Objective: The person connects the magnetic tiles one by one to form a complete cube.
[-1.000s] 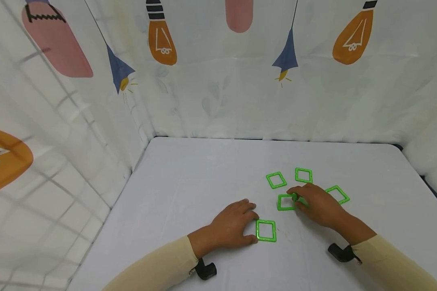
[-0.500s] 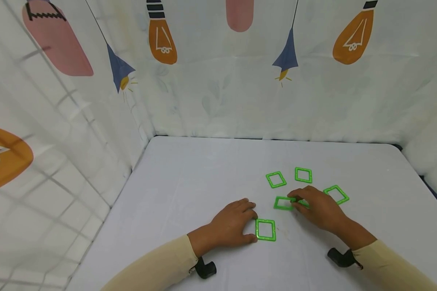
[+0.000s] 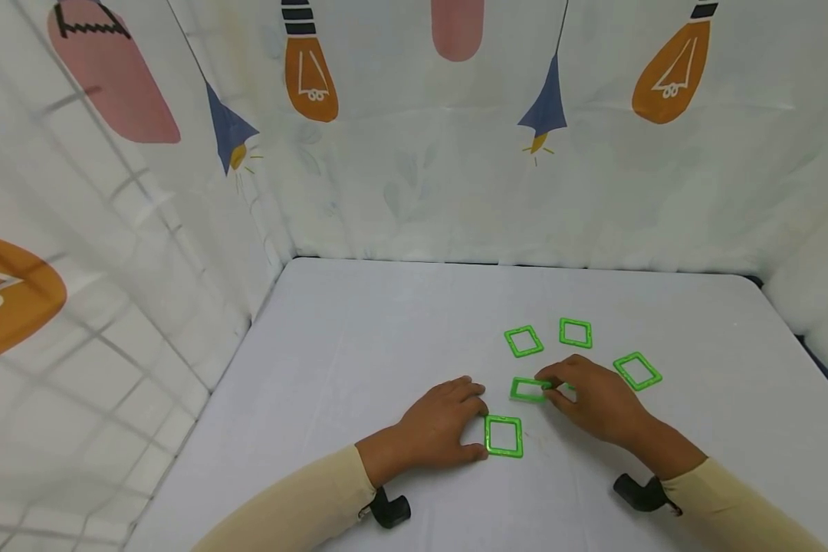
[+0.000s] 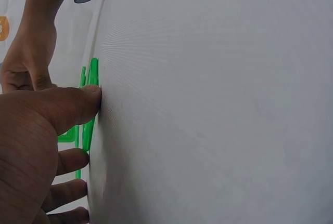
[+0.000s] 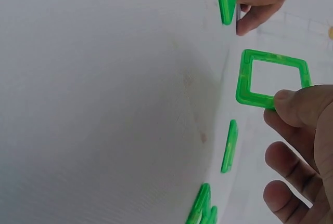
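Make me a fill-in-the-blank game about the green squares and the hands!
1. The number of green square frames on the table is ____.
2. The right hand pinches a green frame that is ____ off the table.
3. The left hand touches the frame nearest the ____.

Missing words: five; lifted; person
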Demonstrator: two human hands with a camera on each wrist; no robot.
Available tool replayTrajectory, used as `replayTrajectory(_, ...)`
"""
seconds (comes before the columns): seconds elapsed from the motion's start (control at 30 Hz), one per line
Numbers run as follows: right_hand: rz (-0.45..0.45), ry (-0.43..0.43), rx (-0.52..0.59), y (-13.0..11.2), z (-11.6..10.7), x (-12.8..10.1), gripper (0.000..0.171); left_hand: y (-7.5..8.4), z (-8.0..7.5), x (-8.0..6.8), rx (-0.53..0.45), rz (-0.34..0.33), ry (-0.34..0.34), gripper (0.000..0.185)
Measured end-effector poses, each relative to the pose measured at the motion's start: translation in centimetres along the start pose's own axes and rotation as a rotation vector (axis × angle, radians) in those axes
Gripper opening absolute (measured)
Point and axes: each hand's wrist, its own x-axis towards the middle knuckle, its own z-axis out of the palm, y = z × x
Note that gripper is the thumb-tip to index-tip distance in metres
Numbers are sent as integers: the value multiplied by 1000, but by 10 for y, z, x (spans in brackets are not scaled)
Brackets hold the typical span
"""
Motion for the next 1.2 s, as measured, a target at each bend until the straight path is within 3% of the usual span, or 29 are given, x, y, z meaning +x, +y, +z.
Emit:
replayTrajectory(0.43,-9,-49,-11,-9,5,4,30,0,1,0,0,-3,0,51)
replayTrajectory(1.2,-72,-47,-29,-17,14,9,28,0,0,0,-9,-6,6,50)
